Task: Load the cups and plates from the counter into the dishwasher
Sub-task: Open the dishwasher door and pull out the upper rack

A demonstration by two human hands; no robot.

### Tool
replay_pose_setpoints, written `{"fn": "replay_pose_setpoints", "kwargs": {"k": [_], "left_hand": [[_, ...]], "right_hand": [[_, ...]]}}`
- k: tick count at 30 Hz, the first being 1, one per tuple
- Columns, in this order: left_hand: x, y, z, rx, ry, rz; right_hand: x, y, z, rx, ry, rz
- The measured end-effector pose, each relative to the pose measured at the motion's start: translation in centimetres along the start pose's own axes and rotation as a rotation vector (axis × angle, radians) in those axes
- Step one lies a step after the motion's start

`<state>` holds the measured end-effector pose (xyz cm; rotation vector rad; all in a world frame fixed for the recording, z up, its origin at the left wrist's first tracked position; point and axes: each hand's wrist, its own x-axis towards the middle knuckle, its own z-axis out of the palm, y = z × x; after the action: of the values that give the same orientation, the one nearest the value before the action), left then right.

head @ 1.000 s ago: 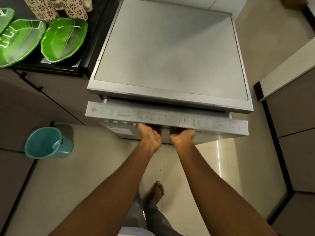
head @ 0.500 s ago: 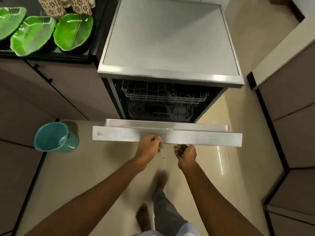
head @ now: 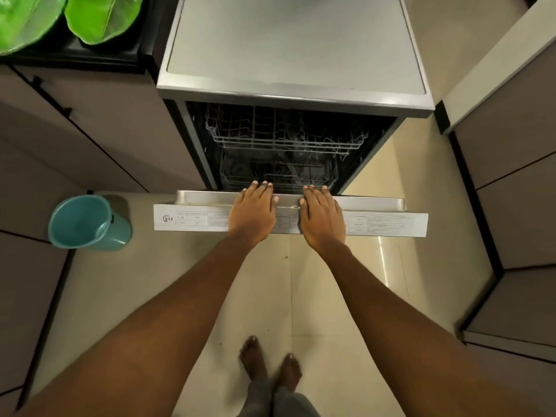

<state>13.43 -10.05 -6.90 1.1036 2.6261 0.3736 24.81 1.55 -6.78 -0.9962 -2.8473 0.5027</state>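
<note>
The steel dishwasher (head: 294, 46) stands open in front of me, its door (head: 385, 219) folded down flat. My left hand (head: 254, 212) and my right hand (head: 320, 216) lie palm down on the door's top edge, fingers straight and reaching over the inner lip. Wire racks (head: 285, 139) show inside the dark tub, and I cannot tell what lies in them. Two green leaf-shaped plates (head: 102, 16) sit on the black counter (head: 99, 57) at the top left. No cups are in view.
A teal plastic bucket (head: 87, 222) stands on the tiled floor left of the door. Brown cabinet fronts (head: 90, 139) line the left side and more cabinets (head: 511, 191) the right. My bare feet (head: 270, 368) stand on the pale tiles behind the door.
The door has swung from nearly closed down to flat. Both hands moved from gripping under its handle edge to lying flat on top of it. The camera dropped closer.
</note>
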Motion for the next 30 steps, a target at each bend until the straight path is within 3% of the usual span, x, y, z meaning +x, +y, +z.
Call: {"fn": "replay_pose_setpoints", "kwargs": {"k": [3,7,16,23,30], "left_hand": [[-0.5,0.3,0.5,-0.037,0.054,-0.024],[-2.5,-0.2,1.6,-0.080,-0.014,-0.033],[-10.6,-1.4,8.4,0.011,-0.430,-0.101],[-17.1,-3.7,18.3,-0.042,-0.488,-0.125],[-21.9,-6.5,28.4,0.054,-0.474,-0.066]], "right_hand": [[-1.1,0.3,0.8,-0.002,0.010,0.002],[-4.6,1.1,2.2,0.020,-0.003,-0.015],[-14.9,3.1,9.4,0.039,-0.114,0.033],[-22.4,6.4,17.5,0.001,-0.265,0.017],[-27.5,8.9,26.3,-0.019,-0.342,0.080]]}}
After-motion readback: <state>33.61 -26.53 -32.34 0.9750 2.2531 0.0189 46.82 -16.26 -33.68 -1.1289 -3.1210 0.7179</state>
